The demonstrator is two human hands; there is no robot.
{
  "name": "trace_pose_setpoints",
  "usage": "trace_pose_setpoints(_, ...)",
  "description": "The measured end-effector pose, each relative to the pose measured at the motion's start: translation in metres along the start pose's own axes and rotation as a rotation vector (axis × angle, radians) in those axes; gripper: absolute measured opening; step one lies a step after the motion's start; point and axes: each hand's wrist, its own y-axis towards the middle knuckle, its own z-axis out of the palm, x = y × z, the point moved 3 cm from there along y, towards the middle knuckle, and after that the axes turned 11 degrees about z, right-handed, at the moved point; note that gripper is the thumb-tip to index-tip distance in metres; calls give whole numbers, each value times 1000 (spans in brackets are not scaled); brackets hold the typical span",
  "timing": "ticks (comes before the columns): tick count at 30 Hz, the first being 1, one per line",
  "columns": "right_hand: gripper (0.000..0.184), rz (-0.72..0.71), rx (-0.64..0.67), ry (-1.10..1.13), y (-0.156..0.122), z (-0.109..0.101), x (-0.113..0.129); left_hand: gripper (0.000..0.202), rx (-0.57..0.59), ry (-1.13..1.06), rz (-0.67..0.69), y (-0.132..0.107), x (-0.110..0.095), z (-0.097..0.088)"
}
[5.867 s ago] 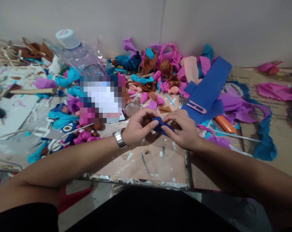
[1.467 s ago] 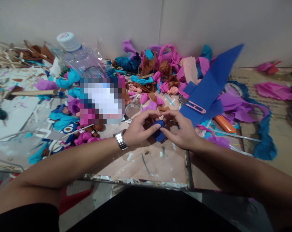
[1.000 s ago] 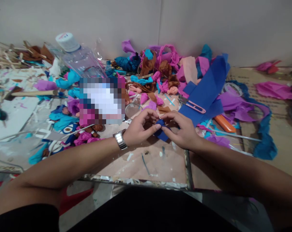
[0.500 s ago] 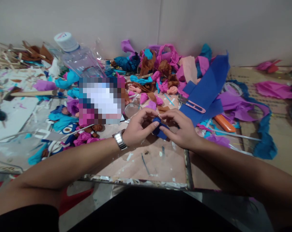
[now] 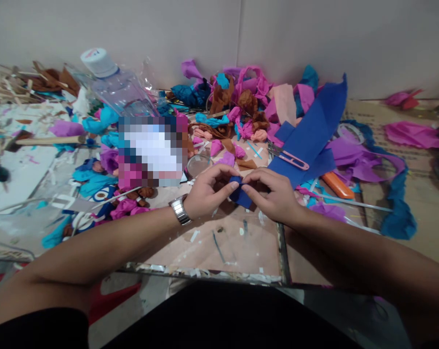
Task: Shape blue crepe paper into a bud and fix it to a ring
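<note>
The left grip point(image 5: 212, 188) and the right grip point(image 5: 272, 194) are clamping together on a small dark-blue piece point(image 5: 241, 198), which is sitting pinched between them over a desk point(image 5: 241, 252). A metal-banded watch point(image 5: 180, 210) is showing just behind the left grip, and a round clear disc point(image 5: 198, 166) is lying just ahead of it. Beyond the right grip, pink-handled snips point(image 5: 295, 161) are resting on a larger blue sheet point(image 5: 314, 128). Farther ahead, crumpled pink, brown and teal scraps point(image 5: 249, 100) are lying heaped; ahead and left, a white-capped bottle point(image 5: 126, 94) is standing.
</note>
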Motion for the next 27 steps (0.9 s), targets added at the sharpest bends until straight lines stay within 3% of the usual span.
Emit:
trace_pose_setpoints(6, 11, 31, -12, 17, -1, -1, 1, 31, -9, -22, -25, 0, 1, -1)
trace_pose_setpoints(11, 35, 44, -17, 24, -3, 0, 2, 35, -59, -46, -35, 3, 6, -4)
trace_pose_setpoints(20, 20, -71, -38, -20, -3, -3, 6, 31, -52, -20, -49, 3, 8, -5)
trace_pose_setpoints(24, 24, -39, -18, 3, -2, -3, 5, 30, -5, -27, -20, 2, 7, -3)
trace_pose_setpoints(27, 15, -37, -46, 11, -3, -3, 4, 31, 20, -46, -7, 1, 7, -2)
